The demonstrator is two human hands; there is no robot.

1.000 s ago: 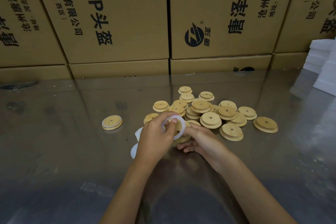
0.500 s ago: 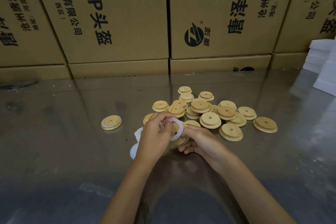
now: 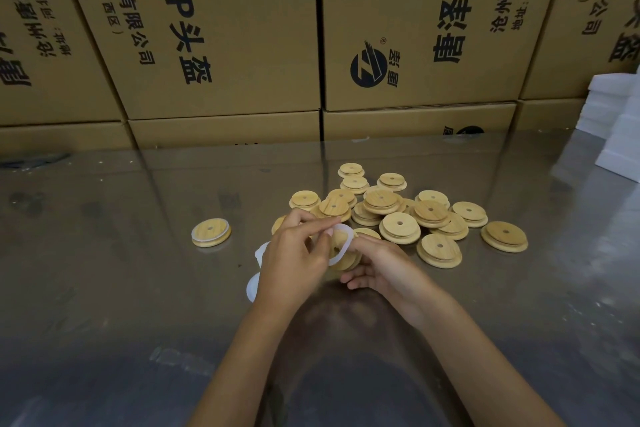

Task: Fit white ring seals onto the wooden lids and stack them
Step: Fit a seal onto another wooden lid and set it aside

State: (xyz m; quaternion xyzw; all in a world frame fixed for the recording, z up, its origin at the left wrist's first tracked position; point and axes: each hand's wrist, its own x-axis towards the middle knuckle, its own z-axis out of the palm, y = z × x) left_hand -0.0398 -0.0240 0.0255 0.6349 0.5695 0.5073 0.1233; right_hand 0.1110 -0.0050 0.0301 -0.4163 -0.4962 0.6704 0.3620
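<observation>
Both hands meet just below the table centre, at the 6 o'clock edge of the loose lid pile point(image 3: 398, 208).

Left hand point(image 3: 294, 260): fingers curled, thumb and forefinger pinching the white ring seal point(image 3: 343, 246) at its 10 o'clock edge. Right hand point(image 3: 384, 267): fingers curled around the wooden lid point(image 3: 346, 258), holding it from the 3 o'clock side, with fingertips also on the ring's right edge.

Key relation: the ring sits directly over the lid, tilted, its upper edge lifted toward 12 o'clock and its lower edge down on the lid near 5 o'clock. My read is that it's partly on and not yet seated all round. Ring and lid are coaxial enough; the next move looks like a press or stretch of the raised left/top arc down over the lid's step. The left hand already holds that arc, so it's the one to do it, while the right just braces.

More white rings point(image 3: 254, 282) lie on the table at 8 o'clock of the left hand, partly hidden by it.

One finished lid point(image 3: 210, 231), with its ring on, sits alone at 9 o'clock, well apart from the pile. No stack yet, so it's early in the job.
</observation>
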